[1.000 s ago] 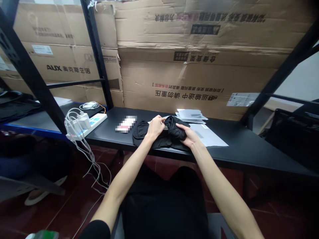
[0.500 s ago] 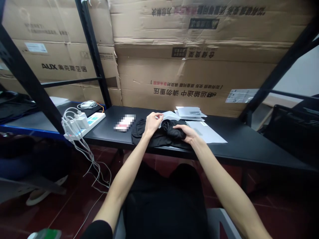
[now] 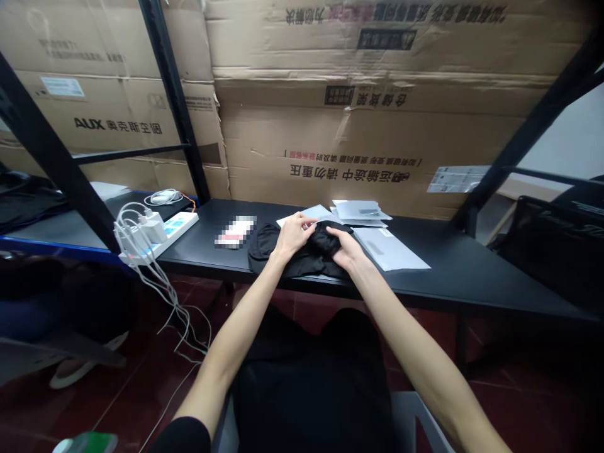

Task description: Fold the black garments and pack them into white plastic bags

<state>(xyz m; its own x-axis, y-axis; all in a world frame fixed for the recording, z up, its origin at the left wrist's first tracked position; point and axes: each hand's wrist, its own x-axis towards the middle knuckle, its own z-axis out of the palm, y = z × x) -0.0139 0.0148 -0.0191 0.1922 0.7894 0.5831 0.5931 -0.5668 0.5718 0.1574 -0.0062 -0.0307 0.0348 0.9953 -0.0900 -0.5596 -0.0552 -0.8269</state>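
Observation:
A black garment (image 3: 283, 251) lies bunched on the black table (image 3: 472, 277) in front of me. My left hand (image 3: 292, 234) pinches the garment's upper edge, next to a clear plastic bag (image 3: 302, 216) that shows behind it. My right hand (image 3: 344, 246) grips a bunched fold of the same black cloth a little to the right. Both hands are closed on the fabric, close together.
Flat plastic bags (image 3: 361, 211) and a larger sheet (image 3: 391, 250) lie right of my hands. A blurred small object (image 3: 234, 231) sits to the left, then a white power strip with chargers (image 3: 153, 234) and dangling cables. Cardboard boxes (image 3: 368, 126) and black shelf posts (image 3: 170, 94) stand behind.
My right hand has moved left along the bunched cloth, closer to the left hand. The left hand shifted slightly up and back. The plastic bag behind the garment now shows more.

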